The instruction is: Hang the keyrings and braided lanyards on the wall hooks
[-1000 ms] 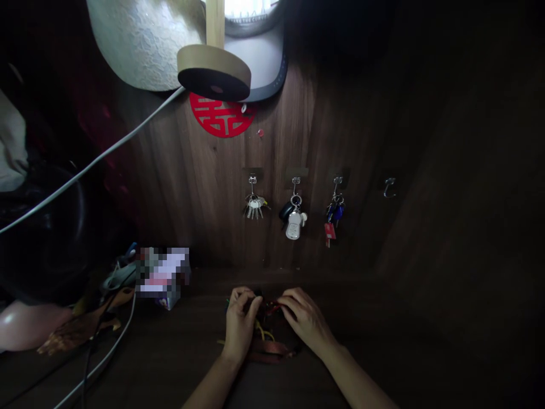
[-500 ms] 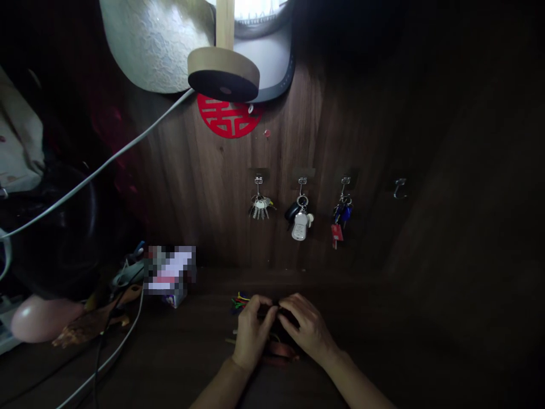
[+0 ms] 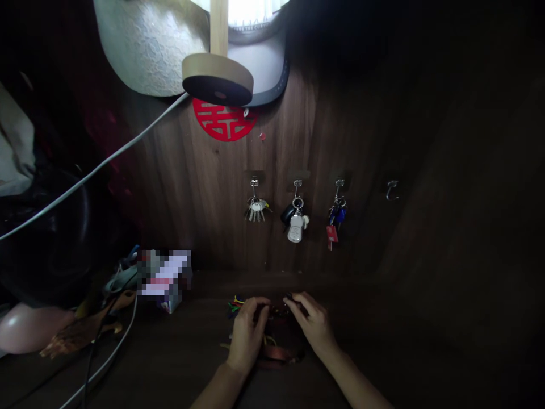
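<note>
Over the dark tabletop, my left hand (image 3: pixel 247 334) is closed, thumb and fingers pinched together; whatever they hold is too dark to make out. Apart from it on the right, my right hand (image 3: pixel 314 325) pinches a small dark object (image 3: pixel 289 296) between thumb and fingertips. A bundle of colourful cords (image 3: pixel 235 305), green, yellow, red and blue, lies just beyond my left hand and is partly hidden by it. Between my wrists rests a reddish-brown strap-like thing (image 3: pixel 276 353), with its left part behind my left hand.
Several bunches of keys (image 3: pixel 256 211) hang from wall hooks, with a bare hook (image 3: pixel 392 191) at the right. A lamp (image 3: pixel 218 79) juts out before two caps (image 3: pixel 145 51). To the left are a blurred box (image 3: pixel 169 298), a wooden comb-like tool (image 3: pixel 89 324) and a white cable (image 3: pixel 102 167).
My hands have moved apart: the right one has drawn a little to the right with the small dark object at its fingertips. The whole view has shifted slightly.
</note>
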A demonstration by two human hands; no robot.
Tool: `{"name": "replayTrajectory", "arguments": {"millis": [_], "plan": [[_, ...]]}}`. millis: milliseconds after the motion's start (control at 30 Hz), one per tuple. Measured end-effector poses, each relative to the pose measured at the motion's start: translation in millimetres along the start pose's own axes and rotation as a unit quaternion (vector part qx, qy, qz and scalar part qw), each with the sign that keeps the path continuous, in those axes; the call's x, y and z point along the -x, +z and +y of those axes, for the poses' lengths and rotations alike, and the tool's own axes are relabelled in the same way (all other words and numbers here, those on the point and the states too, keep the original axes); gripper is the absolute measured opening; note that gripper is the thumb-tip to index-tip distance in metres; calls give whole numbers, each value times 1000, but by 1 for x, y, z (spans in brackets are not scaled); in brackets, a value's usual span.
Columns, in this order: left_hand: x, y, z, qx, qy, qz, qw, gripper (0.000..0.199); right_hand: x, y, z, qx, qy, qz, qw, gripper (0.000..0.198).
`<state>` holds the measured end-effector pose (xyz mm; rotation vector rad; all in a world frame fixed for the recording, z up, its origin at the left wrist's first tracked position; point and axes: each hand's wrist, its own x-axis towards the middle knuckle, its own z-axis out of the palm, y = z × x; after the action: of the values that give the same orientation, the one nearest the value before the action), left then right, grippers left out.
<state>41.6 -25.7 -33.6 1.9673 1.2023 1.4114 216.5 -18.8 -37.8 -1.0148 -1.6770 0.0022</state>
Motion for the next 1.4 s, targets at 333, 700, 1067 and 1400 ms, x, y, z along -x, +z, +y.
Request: {"name": "replayTrajectory", "arguments": {"millis": [333,700,1067,1400], "plan": [[0,7,-4,-148,57,-113,981,22,-12,-20,14,-149,263,149,941,30],[-4,13,-15,-190,87,-115,971,21,-63,-89,38,-166,241,275,916,28],[-4,15,-28,-207,115,-122,964,22,-127,-170,76,-109,174,367,907,24],[-7,13,-23,-188,172,-115,960,24,-173,-203,102,-104,135,404,899,24]]}}
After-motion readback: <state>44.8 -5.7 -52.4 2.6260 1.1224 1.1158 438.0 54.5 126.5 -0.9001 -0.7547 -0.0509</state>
